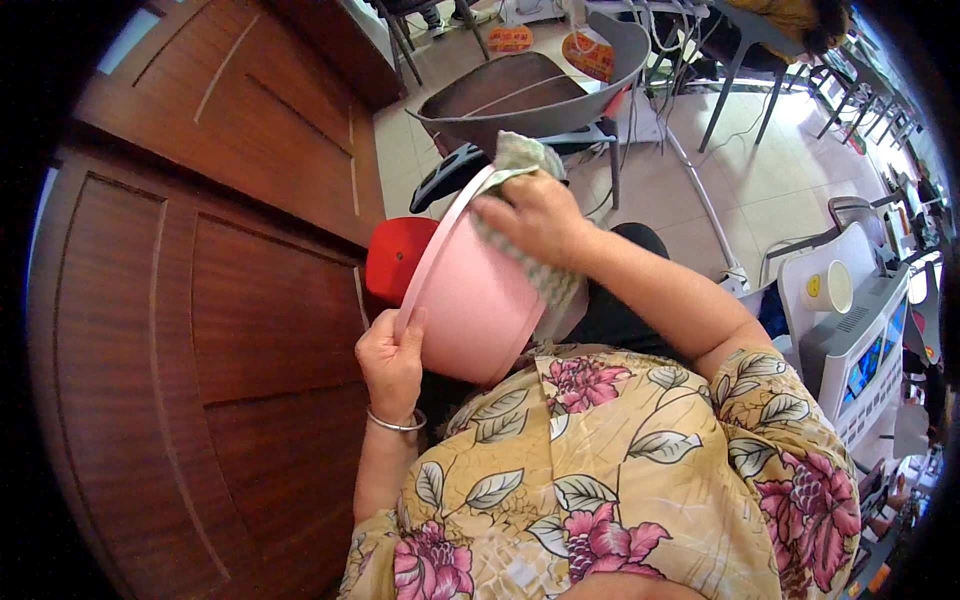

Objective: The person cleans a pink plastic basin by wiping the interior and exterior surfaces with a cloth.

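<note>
A pink plastic basin (pixel 470 310) is tilted on its side in front of my body, its pale rim turned to the left. My left hand (pixel 392 365) grips the lower part of that rim, thumb on the outer side and the other fingers mostly hidden. Up near the top of the rim, my right hand (pixel 540 220) is closed on a green-and-white checked cloth (pixel 525 155) and presses it against the basin. One part of the cloth sticks up past the rim, and another hangs down along the basin's outer wall. The inside of the basin is out of sight.
Brown wooden panelled doors (pixel 270 300) rise close on my left. Behind the basin are a red object (pixel 395 255) and a grey chair (pixel 530 95). At right, a yellowish cup (pixel 830 288) stands beside a grey machine with a screen (pixel 865 350). Cables lie across the tiled floor.
</note>
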`<action>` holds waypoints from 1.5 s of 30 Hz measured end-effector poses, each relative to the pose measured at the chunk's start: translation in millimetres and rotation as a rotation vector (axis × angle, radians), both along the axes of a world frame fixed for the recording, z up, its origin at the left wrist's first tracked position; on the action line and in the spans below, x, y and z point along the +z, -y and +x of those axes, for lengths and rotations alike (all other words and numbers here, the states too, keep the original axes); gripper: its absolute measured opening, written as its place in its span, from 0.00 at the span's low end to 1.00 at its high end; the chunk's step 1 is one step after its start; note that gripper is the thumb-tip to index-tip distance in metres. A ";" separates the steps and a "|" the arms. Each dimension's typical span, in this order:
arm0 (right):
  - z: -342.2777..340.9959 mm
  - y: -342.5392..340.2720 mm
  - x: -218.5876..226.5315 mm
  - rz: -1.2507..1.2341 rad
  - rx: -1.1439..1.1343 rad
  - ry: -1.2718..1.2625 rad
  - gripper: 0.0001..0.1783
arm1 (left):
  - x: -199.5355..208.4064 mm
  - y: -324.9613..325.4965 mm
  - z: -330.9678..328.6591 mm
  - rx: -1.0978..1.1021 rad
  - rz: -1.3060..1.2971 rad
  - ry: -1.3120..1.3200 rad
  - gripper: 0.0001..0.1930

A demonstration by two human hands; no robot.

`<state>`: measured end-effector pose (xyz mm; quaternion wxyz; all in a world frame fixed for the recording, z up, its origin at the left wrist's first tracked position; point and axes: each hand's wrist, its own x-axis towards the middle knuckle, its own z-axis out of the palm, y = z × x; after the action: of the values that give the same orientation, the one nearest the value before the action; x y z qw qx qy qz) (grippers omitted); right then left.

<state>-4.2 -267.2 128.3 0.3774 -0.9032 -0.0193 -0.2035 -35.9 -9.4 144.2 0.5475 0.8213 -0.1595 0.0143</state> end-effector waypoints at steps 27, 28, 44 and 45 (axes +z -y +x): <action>-39.5 -29.2 28.3 -0.277 0.430 0.414 0.19 | -15.5 -3.5 -3.7 0.080 -0.038 0.010 0.14; -36.8 -25.0 29.1 -0.284 0.401 0.379 0.20 | -15.3 -5.0 -2.8 0.065 -0.047 0.003 0.14; -22.5 1.1 17.3 0.609 0.272 0.303 0.15 | 1.6 0.6 -9.1 0.002 0.179 0.062 0.10; -25.4 -8.0 18.9 0.373 0.391 0.409 0.16 | 2.4 2.0 -7.8 -0.008 0.219 0.061 0.09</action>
<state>-29.6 -259.1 147.2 0.5561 -0.7384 -0.2300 -0.3043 -43.7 -11.4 146.6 0.4496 0.8746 -0.1802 0.0196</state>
